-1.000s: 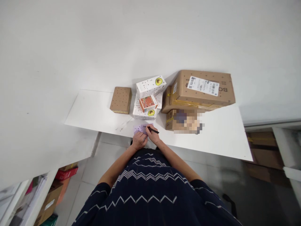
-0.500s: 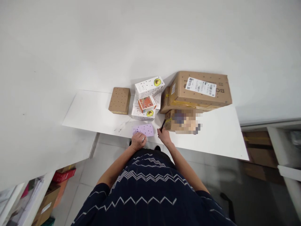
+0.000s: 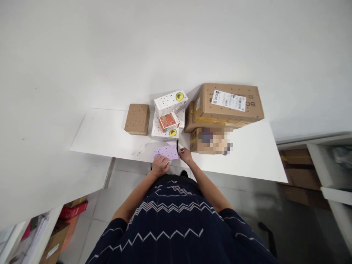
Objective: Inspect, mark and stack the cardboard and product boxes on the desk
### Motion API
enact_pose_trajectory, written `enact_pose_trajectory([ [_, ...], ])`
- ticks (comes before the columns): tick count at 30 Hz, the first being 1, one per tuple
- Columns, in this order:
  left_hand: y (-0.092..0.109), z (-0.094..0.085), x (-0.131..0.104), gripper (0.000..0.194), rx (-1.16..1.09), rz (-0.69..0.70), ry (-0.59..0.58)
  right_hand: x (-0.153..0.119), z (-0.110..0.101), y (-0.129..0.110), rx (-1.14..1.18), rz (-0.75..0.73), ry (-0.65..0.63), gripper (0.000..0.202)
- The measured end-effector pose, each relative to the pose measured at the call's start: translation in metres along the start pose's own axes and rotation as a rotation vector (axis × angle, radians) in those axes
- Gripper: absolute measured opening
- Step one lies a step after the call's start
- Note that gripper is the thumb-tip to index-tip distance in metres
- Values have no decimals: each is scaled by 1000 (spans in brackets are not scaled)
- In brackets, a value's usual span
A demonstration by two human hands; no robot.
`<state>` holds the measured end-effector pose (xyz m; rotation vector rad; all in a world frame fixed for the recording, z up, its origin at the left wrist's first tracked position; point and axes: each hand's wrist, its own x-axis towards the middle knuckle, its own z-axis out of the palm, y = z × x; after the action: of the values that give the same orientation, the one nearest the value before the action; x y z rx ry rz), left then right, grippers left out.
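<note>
A flat lilac box (image 3: 169,151) with dark dots lies at the front edge of the white table. My left hand (image 3: 161,166) has its curled fingers over the box's near left edge, gripping it; a small pale bit shows beside the fingers. Close to the box's right end is my right hand (image 3: 186,155), fingers pinched around a slim black pen-like stick (image 3: 177,144) that points away from me. Its exact kind is too small to make out. Just behind the lilac box stand white boxes with avocado pictures (image 3: 170,103), with a small orange-and-white box (image 3: 169,121) on top.
A brown dotted carton (image 3: 137,119) sits on the left of the white table (image 3: 104,132). On the right are a large labelled carton (image 3: 228,102) and a smaller carton (image 3: 194,141), partly pixelated. Shelves with boxes (image 3: 299,165) stand at both lower sides.
My right hand has moved left to the lilac box's right end, and the black stick has swung more upright. My left hand stays on the box. The whole view has shifted slightly.
</note>
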<state>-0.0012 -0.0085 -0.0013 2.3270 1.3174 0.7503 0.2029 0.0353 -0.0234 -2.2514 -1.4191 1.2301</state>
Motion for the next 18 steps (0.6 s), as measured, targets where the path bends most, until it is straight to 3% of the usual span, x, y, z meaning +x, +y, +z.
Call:
enact_pose_trajectory([
  [4, -4, -1, 0, 20, 180, 133, -29, -32, -40, 11, 55, -159, 78, 26],
  [9, -9, -2, 5, 22, 228, 170, -61, -44, -135, 48, -247, -272, 534, 48],
  [11, -12, -3, 9, 24, 224, 174, -73, -35, -165, 64, -371, -262, 539, 63],
  [13, -15, -4, 13, 26, 227, 175, -87, -22, -183, 78, -444, -251, 466, 74],
  [18, -22, -5, 21, 26, 277, 147, -105, 5, -192, 92, -478, -327, 327, 74],
])
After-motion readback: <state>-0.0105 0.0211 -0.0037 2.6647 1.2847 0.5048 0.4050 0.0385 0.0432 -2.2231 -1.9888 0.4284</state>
